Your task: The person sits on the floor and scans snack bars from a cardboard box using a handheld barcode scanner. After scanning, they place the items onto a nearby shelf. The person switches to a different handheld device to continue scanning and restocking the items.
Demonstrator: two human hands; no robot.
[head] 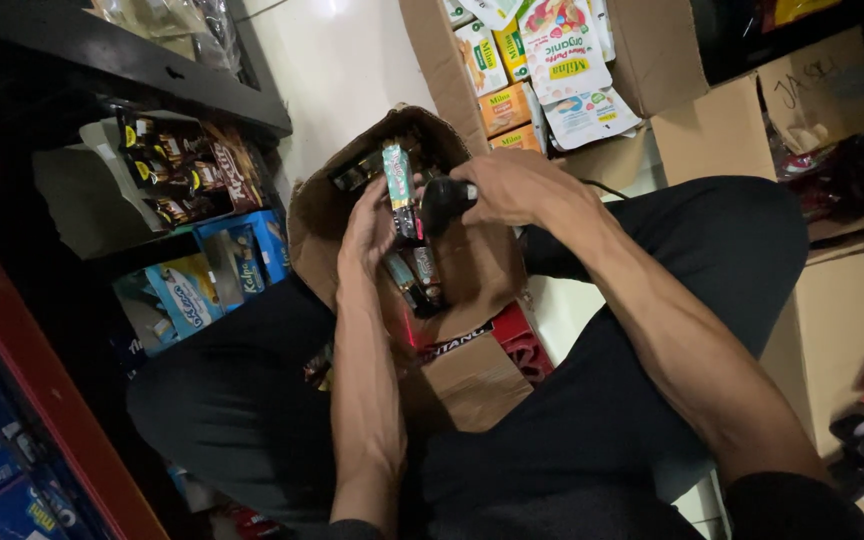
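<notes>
Left hand (370,232) is curled around a strip of small snack packets (407,235) that hangs down in front of an open brown cardboard box (472,270) propped on the person's lap. Right hand (507,187) is closed around a black handheld scanner (445,200), its nose held just beside the upper packets of the strip. More dark packets lie in the far end of the box, partly hidden behind the left hand. A red carton (517,340) shows under the box's near right edge. The person's legs in black trousers (592,400) fill the near part of the scene. On the left, dark shelves (132,70) hold chocolate bar display boxes (187,165) and blue snack boxes (217,275). Far and right, an open carton holds orange and white food packs (537,70), with plain brown cartons (802,110) beyond.
</notes>
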